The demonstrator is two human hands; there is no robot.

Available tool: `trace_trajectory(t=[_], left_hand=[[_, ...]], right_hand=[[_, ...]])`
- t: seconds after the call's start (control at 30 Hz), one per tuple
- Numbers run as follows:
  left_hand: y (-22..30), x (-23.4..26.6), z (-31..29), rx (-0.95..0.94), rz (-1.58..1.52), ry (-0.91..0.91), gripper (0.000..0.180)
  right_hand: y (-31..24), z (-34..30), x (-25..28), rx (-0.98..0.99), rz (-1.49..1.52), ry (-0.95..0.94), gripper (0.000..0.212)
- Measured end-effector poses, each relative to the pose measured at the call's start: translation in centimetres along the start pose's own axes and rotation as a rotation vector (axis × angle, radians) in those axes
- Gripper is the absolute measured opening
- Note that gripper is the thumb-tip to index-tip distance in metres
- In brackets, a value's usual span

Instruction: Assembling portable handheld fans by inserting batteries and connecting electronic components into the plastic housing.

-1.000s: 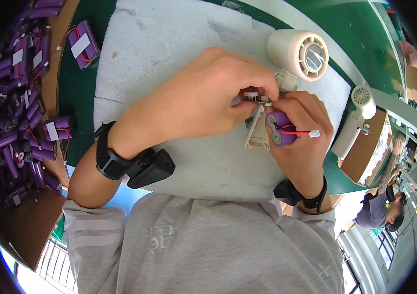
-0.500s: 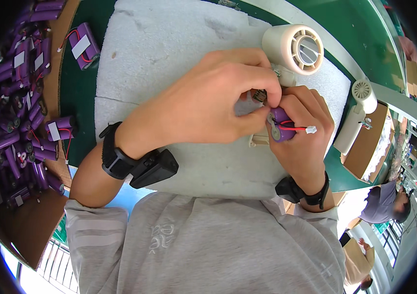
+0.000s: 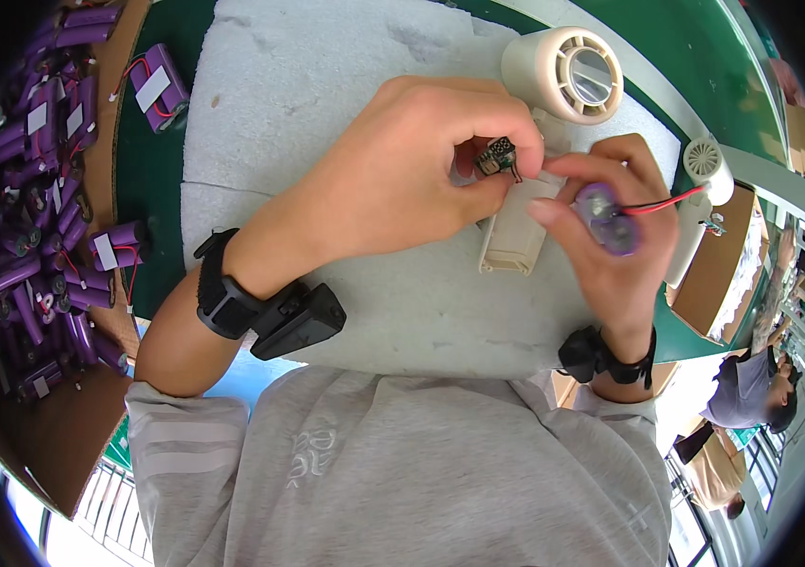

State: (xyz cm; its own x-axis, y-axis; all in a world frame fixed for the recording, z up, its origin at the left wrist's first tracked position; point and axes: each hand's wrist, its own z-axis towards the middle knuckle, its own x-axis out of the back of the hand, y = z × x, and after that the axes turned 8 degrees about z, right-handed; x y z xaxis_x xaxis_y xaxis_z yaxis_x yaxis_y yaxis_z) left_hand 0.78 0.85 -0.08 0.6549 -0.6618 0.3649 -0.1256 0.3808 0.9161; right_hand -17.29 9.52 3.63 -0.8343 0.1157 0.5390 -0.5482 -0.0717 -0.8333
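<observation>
Currently, left fingers [image 3: 512, 119] grip a circuit board [image 3: 495, 158] between them; right fingers [image 3: 596, 167] curl around a battery pack [image 3: 607, 223].

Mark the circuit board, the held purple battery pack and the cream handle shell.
Circuit board [image 3: 497, 157], head view: dark face.
Purple battery pack [image 3: 608, 221], head view: end face.
Cream handle shell [image 3: 515, 231], head view: visible middle.

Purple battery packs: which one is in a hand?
The purple pack in the right hand; the other packs lie at the picture's left, in, on or beside the cardboard box.
</observation>
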Motion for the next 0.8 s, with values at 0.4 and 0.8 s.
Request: trace_trajectory(t=[0.4, 0.8], left_hand=[[0.0, 0.1, -0.1, 0.146, -0.164, -0.061, 0.02], [-0.4, 0.2, 0.2, -0.042, -0.122, -0.055, 0.019]], right_hand=[[1.8, 0.2, 1.2, 0.098, 0.422, -0.021, 0.015], [1.9, 0.4, 1.4, 0.221, 0.109, -0.324, 0.006]])
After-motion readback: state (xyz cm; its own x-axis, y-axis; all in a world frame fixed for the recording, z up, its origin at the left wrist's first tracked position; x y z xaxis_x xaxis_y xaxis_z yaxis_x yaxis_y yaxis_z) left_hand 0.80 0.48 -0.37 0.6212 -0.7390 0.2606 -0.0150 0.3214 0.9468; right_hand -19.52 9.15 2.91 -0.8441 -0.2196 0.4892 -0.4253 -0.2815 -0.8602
